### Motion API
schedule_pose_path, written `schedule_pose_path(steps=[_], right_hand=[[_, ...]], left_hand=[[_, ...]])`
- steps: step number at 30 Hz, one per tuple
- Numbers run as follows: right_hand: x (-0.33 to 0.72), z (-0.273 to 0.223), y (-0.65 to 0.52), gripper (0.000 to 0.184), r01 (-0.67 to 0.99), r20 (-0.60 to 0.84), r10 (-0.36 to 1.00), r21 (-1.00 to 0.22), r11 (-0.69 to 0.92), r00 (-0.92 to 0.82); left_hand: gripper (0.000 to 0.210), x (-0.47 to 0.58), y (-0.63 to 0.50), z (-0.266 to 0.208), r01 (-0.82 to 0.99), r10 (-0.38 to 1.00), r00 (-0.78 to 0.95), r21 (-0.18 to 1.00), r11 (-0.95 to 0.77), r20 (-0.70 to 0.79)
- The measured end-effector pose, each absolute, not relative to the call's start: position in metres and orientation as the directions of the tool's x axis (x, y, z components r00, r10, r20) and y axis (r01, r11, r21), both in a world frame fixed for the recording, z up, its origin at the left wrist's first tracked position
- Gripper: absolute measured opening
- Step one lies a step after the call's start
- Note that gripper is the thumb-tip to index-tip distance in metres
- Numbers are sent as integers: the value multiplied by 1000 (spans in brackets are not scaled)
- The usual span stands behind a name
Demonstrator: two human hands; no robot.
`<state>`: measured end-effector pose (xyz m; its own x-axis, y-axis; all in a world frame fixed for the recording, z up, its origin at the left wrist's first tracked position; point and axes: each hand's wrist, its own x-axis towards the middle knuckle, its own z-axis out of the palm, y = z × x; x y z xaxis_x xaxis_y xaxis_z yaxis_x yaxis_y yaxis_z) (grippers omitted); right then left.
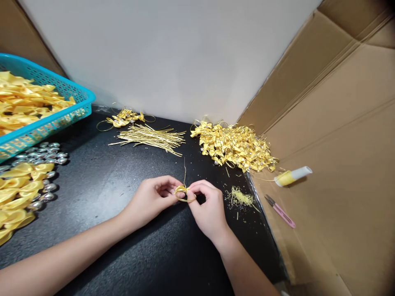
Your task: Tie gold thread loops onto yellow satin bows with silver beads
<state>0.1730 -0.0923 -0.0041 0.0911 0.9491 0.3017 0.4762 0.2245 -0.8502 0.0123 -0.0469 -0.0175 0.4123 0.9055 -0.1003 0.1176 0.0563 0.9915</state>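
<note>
At the middle of the black tabletop, my left hand [160, 191] pinches a small yellow ribbon bow [180, 189] from the left. My right hand [207, 205] grips the same piece from the right, thumb and fingertips pressed together. A gold cord loop [186, 200] hangs from the bow between both hands. One thin loose strand [184, 170] sticks up above it, away from me. Fingers cover part of the bow.
A blue basket [84, 92] of yellow ribbon pieces stands left, with silver beads [49, 188] and bows [18, 197] before it. Gold cords [151, 137] lie behind my hands. Right are finished-looking bows [234, 146], thread scraps [240, 197], pink snips [282, 213] and a thread spool [293, 176].
</note>
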Motion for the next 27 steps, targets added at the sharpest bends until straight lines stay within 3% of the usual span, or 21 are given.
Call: schedule_pose_path(steps=[6, 17, 27], right_hand=[[173, -4, -92, 16, 474, 327, 941, -844, 252, 83], [171, -5, -92, 16, 481, 351, 931, -836, 265, 98], [171, -5, -92, 16, 488, 336, 939, -833, 260, 75]], left_hand=[[20, 11, -49, -14, 146, 909, 416, 989, -19, -44], [17, 12, -48, -18, 86, 899, 435, 996, 15, -51], [17, 12, -50, -14, 147, 906, 422, 989, -28, -37]])
